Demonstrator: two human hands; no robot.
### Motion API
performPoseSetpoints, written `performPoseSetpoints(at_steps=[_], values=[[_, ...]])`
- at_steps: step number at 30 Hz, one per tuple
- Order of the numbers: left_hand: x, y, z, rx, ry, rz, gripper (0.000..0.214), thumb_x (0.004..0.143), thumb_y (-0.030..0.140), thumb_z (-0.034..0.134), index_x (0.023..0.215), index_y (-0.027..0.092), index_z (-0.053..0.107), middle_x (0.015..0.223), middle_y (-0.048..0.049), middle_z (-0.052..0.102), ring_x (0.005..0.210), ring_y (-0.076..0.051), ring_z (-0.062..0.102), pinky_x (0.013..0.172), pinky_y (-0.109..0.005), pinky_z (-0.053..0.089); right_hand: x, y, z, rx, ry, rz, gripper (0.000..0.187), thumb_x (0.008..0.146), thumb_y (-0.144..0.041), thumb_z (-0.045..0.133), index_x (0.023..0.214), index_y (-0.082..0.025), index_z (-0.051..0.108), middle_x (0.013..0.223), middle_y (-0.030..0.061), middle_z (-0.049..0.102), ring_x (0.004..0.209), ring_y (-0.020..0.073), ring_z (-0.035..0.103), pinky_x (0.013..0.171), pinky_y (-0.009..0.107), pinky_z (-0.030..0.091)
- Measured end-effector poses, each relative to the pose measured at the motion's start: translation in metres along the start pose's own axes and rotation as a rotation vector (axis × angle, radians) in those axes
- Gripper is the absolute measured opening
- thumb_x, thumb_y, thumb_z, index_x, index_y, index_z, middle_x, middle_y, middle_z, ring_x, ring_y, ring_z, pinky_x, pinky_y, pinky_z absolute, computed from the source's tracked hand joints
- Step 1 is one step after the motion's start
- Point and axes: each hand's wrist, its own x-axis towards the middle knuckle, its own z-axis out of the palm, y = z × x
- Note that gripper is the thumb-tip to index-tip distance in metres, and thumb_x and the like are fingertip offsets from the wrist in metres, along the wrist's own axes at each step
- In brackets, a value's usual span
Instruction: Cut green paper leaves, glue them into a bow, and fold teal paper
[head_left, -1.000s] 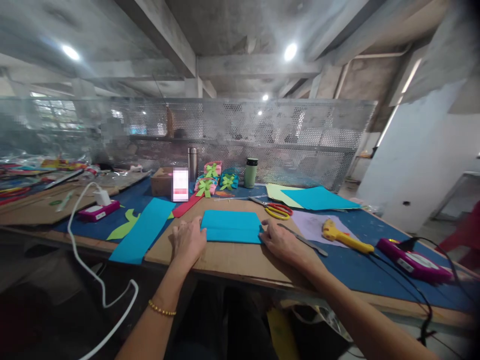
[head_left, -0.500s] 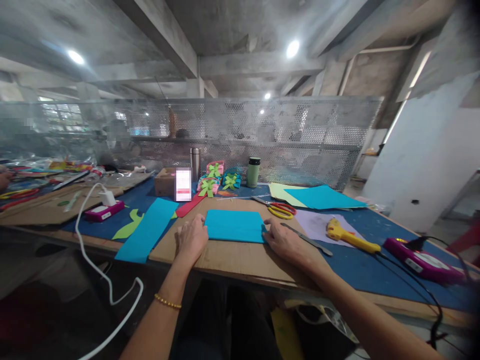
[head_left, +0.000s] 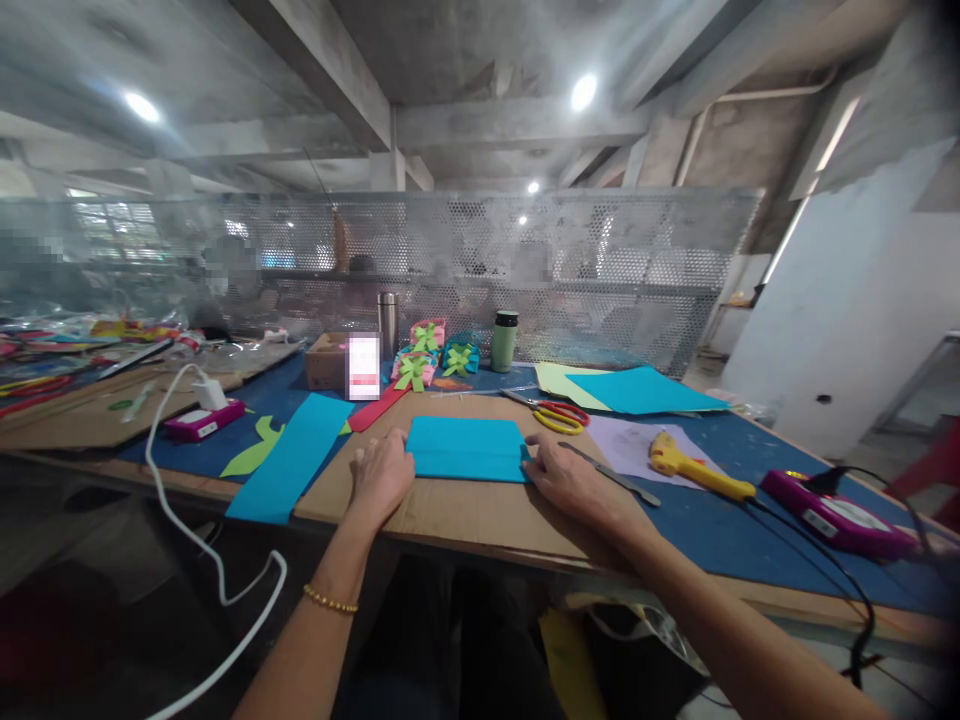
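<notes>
A folded bright blue sheet of what looks like felt [head_left: 466, 448] lies flat on a brown cardboard board [head_left: 450, 515] in front of me. My left hand [head_left: 384, 468] grips its left edge with bent fingers, the thumb at the side. At the opposite end, my right hand [head_left: 561, 472] pinches the right edge, its fingertips curled against the sheet. Just beyond that hand are scissors [head_left: 564, 414] with red and yellow handles. A grey metal blade-like tool [head_left: 619, 478] lies partly hidden behind my right hand.
A yellow glue gun [head_left: 697, 472] rests at right on a purple sheet [head_left: 609, 440], its cord running to a magenta power box [head_left: 836, 515]. To the left are a blue strip [head_left: 294, 455] and a white cable [head_left: 219, 560]. Behind stand a green cup [head_left: 504, 345] and small bow-trimmed baskets [head_left: 414, 370].
Both hands keep their grip on the blue sheet's ends, which stays where it was. The whole view has shifted slightly.
</notes>
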Motion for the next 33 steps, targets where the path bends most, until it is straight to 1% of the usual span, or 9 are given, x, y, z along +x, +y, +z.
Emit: performPoseSetpoints(at_steps=[4, 9, 15, 24, 28, 33], values=[[0.0, -0.001, -0.001, -0.003, -0.004, 0.011, 0.031, 0.089, 0.027, 0.046, 0.118, 0.023, 0.059, 0.113, -0.0127, 0.07, 0.115, -0.031, 0.058, 0.096, -0.046, 0.039, -0.001, 0.0, -0.001, 0.012, 0.001, -0.006, 0.028, 0.095, -0.021, 0.043, 0.122, -0.015, 0.05, 0.103, 0.0126, 0.071, 0.095, 0.0235, 0.066, 0.075, 0.028, 0.039], [0.0, 0.0, -0.002, -0.002, -0.001, -0.006, 0.032, 0.089, 0.026, 0.046, 0.117, 0.023, 0.059, 0.113, -0.0138, 0.07, 0.117, -0.032, 0.057, 0.095, -0.047, 0.04, -0.001, -0.001, -0.004, 0.021, -0.017, -0.004, 0.027, 0.095, -0.021, 0.045, 0.121, -0.015, 0.05, 0.095, 0.0107, 0.071, 0.088, 0.0231, 0.066, 0.073, 0.028, 0.038], [-0.001, 0.002, -0.002, 0.014, 0.0, -0.015, 0.032, 0.089, 0.028, 0.045, 0.117, 0.022, 0.059, 0.115, -0.0155, 0.068, 0.117, -0.033, 0.057, 0.095, -0.048, 0.04, -0.001, -0.002, -0.004, 0.029, -0.019, 0.008, 0.028, 0.095, -0.022, 0.045, 0.122, -0.014, 0.05, 0.099, 0.012, 0.07, 0.089, 0.0227, 0.065, 0.072, 0.028, 0.038], [-0.004, 0.004, -0.006, 0.045, 0.006, -0.016, 0.035, 0.089, 0.025, 0.041, 0.12, 0.021, 0.058, 0.116, -0.0162, 0.068, 0.115, -0.034, 0.059, 0.093, -0.047, 0.042, -0.004, -0.006, -0.006, 0.039, -0.013, 0.02, 0.032, 0.094, -0.021, 0.046, 0.125, -0.014, 0.049, 0.096, 0.0104, 0.07, 0.089, 0.022, 0.064, 0.074, 0.028, 0.038], [-0.007, 0.007, -0.008, 0.079, 0.015, -0.012, 0.034, 0.09, 0.026, 0.041, 0.12, 0.021, 0.057, 0.113, -0.017, 0.068, 0.112, -0.034, 0.06, 0.093, -0.046, 0.042, -0.004, -0.005, -0.005, 0.038, -0.015, 0.02, 0.03, 0.095, -0.022, 0.046, 0.124, -0.014, 0.05, 0.096, 0.0108, 0.071, 0.089, 0.0224, 0.065, 0.074, 0.028, 0.038], [-0.013, 0.01, -0.011, 0.113, 0.028, 0.012, 0.03, 0.091, 0.025, 0.04, 0.114, 0.02, 0.057, 0.107, -0.0167, 0.069, 0.109, -0.034, 0.06, 0.091, -0.045, 0.042, -0.005, -0.005, -0.006, 0.035, -0.019, 0.024, 0.03, 0.095, -0.022, 0.047, 0.124, -0.015, 0.05, 0.097, 0.0102, 0.071, 0.091, 0.0217, 0.065, 0.076, 0.027, 0.038]])
